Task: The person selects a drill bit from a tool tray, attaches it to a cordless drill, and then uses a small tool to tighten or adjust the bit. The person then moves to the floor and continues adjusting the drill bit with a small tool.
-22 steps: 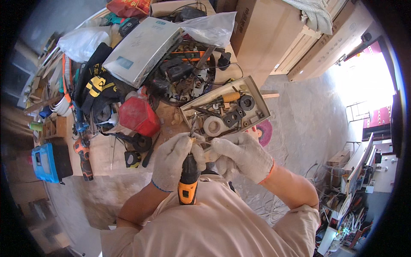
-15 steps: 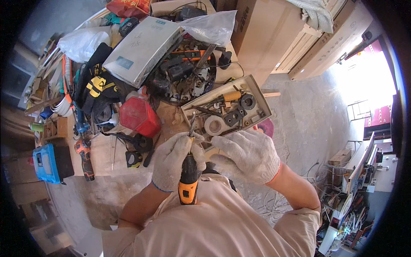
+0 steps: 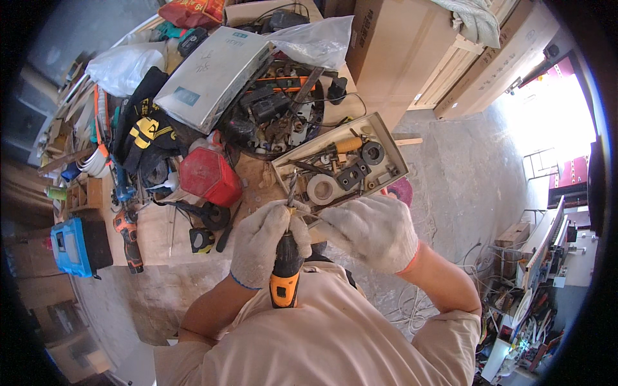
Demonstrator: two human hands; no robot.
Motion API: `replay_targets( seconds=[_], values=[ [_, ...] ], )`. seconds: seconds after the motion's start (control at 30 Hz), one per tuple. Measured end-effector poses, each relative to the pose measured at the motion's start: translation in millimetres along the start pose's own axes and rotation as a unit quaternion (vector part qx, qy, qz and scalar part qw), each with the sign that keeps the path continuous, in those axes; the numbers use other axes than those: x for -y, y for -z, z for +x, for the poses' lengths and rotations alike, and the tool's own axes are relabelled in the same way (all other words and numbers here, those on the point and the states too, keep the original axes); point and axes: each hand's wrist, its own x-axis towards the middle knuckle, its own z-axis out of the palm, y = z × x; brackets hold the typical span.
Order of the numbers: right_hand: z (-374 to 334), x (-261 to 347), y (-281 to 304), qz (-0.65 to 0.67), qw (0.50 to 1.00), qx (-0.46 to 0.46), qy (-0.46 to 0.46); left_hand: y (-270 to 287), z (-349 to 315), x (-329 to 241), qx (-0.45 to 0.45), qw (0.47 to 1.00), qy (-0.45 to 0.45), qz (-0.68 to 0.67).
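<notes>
My gloved left hand [image 3: 261,244] is closed around the front end of an orange and black power drill [image 3: 284,280], which lies back against my shirt. A metal drill bit [image 3: 292,188] sticks up from the drill, pointing away from me. My gloved right hand [image 3: 380,231] pinches a thin metal rod [image 3: 310,214] that reaches across to the collar at the base of the bit. Its exact kind is too small to tell. Just beyond both hands lies a shallow tray [image 3: 397,157] holding a tape roll [image 3: 321,189], a yellow-handled screwdriver [image 3: 347,145] and metal parts.
Left of the tray are a red box [image 3: 207,174], a tape measure [image 3: 201,240] and another drill [image 3: 128,238]. A blue toolbox [image 3: 69,246] stands at the table's left end. A white flat box [image 3: 215,74] lies among tools; tall cartons [image 3: 402,51] stand behind.
My right hand has turned slightly, its fingers drawn closer together, by the bit's collar. The left hand and drill have barely shifted.
</notes>
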Motion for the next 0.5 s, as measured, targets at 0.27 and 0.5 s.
replay_targets(
  seconds=[0.27, 0.5],
  values=[
    [17, 10, -3, 0.405, 0.808, 0.063, -0.423, -1, -2, 0, -0.04, 0.999, -0.002, -0.012],
    [3, -3, -11, 0.048, 0.997, -0.016, -0.051, -4, -4, -4, -0.032, 0.999, -0.001, 0.002]
  ],
)
